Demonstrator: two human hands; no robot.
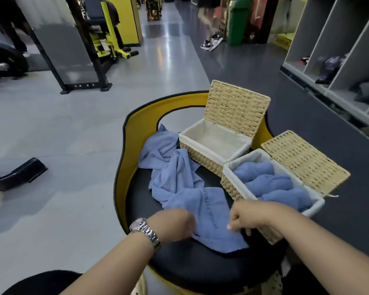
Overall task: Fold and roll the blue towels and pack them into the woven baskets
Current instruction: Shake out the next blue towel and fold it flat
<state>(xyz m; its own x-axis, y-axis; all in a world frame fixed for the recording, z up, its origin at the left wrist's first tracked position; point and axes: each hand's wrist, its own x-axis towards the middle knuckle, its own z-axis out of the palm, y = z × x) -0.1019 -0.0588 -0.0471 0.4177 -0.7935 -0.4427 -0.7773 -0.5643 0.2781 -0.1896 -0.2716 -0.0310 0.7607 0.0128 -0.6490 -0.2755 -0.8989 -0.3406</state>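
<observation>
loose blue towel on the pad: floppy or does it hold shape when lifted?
Likely floppy: the loose blue towel lies creased and bunched on the black pad. Probably light: both hands, left hand and right hand, handle just its near edge.

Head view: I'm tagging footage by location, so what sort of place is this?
Probably a gym: yellow-and-black weight machines stand on the open floor, grey cubby shelves hold belongings, and blue towels lie on a padded black-and-yellow seat.

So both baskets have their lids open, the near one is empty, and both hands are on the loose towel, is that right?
Not quite. The head view shows the near basket holding rolled towels; the empty one is the far basket. The rest stands: both lids are open, and the left hand and right hand are on the loose towel.
</observation>
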